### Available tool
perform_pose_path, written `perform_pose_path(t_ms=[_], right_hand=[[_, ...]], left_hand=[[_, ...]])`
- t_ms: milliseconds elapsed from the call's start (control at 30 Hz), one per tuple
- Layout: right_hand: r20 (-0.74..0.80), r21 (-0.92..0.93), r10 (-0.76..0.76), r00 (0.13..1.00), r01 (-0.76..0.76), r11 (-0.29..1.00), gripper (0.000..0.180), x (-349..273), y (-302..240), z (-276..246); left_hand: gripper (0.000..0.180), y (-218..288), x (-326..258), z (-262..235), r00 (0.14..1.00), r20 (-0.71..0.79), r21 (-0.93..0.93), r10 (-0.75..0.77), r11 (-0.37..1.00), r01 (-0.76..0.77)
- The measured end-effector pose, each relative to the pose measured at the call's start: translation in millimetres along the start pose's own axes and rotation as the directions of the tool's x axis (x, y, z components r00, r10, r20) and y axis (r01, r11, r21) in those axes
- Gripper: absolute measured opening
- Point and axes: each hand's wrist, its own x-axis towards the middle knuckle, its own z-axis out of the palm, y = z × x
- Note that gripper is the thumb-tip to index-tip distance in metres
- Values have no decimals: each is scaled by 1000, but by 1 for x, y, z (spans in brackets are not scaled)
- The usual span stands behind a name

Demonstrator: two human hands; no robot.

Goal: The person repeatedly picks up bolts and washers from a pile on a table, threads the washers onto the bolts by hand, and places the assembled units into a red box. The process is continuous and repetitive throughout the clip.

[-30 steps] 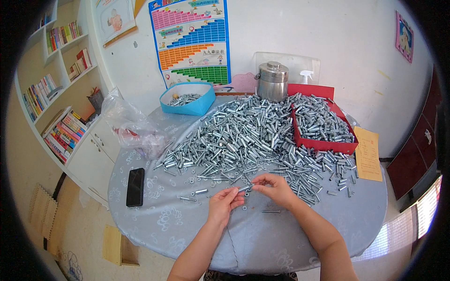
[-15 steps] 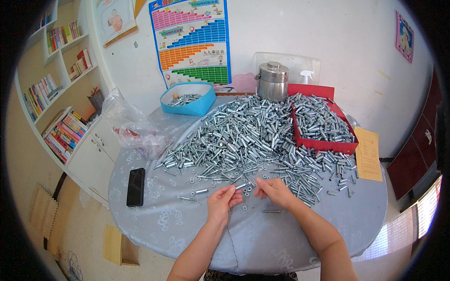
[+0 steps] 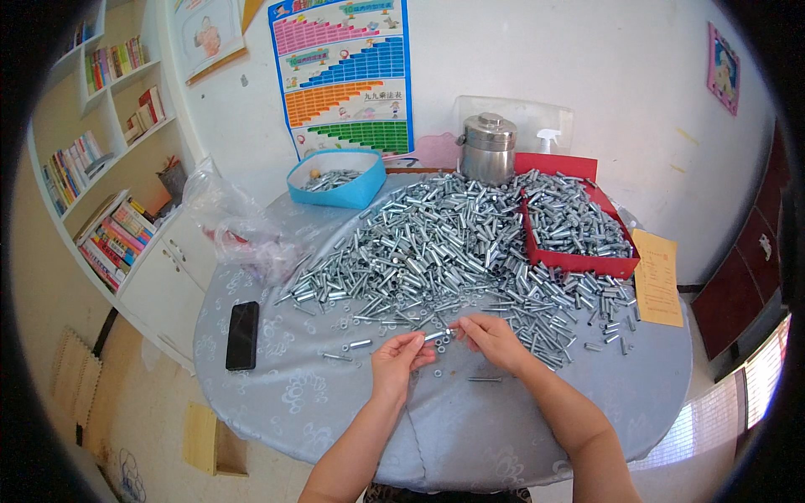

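My left hand (image 3: 398, 362) is closed, thumb and fingers pinching a short shiny metal sleeve (image 3: 434, 336) that points right. My right hand (image 3: 491, 342) is pinched at the sleeve's right end; the small piece in its fingertips is too small to make out. Just beyond both hands spreads a big pile of silver metal sleeves and bolts (image 3: 419, 243). Small nuts (image 3: 438, 374) lie scattered close to my fingers. A single bolt (image 3: 485, 379) rests on the cloth below my right hand, and a loose sleeve (image 3: 360, 344) lies left of my left hand.
A red box (image 3: 579, 261) full of metal sleeves stands at the right, a blue box (image 3: 352, 191) with metal parts at the back left. Behind the pile is a steel pot (image 3: 489, 151). A black phone (image 3: 243, 335), plastic bag (image 3: 243, 230) and yellow paper (image 3: 658, 281) lie on the grey tablecloth (image 3: 302, 419).
My right hand has moved slightly left, and its fingertips now meet the right end of the sleeve. My left hand stays nearly in place, still pinching the sleeve.
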Motion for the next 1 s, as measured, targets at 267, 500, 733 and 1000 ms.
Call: perform_pose_path(t_ms=[267,500,733,1000], right_hand=[[190,148,105,976,-134,980,29,-1,2,0],[-451,280,23,892,117,953,20,24,-6,-71],[-924,-312,-304,231,4,950,25,51,35,-237],[-788,-385,-165,593,-265,884,35,36,37,-263]], left_hand=[[19,-2,-4,10,980,80,219,181,956,-195],[30,1,1,3,959,80,211,271,936,-283],[24,-1,8,-7,971,-7,232,239,945,-231],[29,-4,16,-20,976,20,478,217,855,-200]])
